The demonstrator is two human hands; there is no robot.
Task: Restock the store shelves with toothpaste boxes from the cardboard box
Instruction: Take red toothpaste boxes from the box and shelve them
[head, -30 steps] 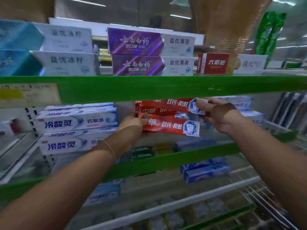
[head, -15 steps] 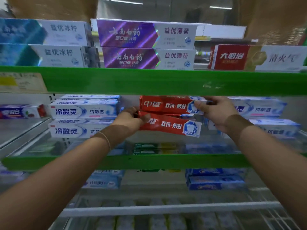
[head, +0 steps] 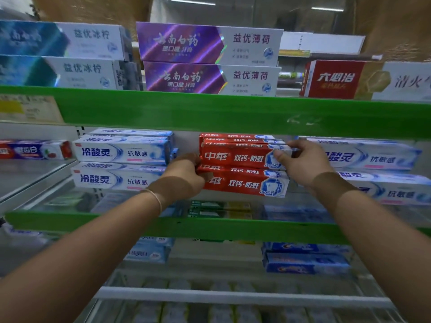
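Observation:
Red toothpaste boxes are stacked in the middle of the glass shelf (head: 53,197) behind the green rail. My left hand (head: 186,174) grips the left end of the lower red box (head: 245,184), thumb on its front. My right hand (head: 300,164) holds the right end of the upper red box (head: 238,157), thumb on its front face, fingers over its top edge. More red boxes lie behind the upper one. The cardboard box is out of view.
White and blue toothpaste boxes (head: 121,153) stand stacked left of the red ones, and similar boxes (head: 377,157) sit to the right. Purple boxes (head: 207,44) and a red box (head: 335,80) fill the upper green shelf (head: 233,113). Blue boxes (head: 305,262) lie on the shelf below.
The lower red box has been levelled and pushed back under the upper one, so the two now stack squarely. Both hands followed it deeper into the shelf. The camera moved closer.

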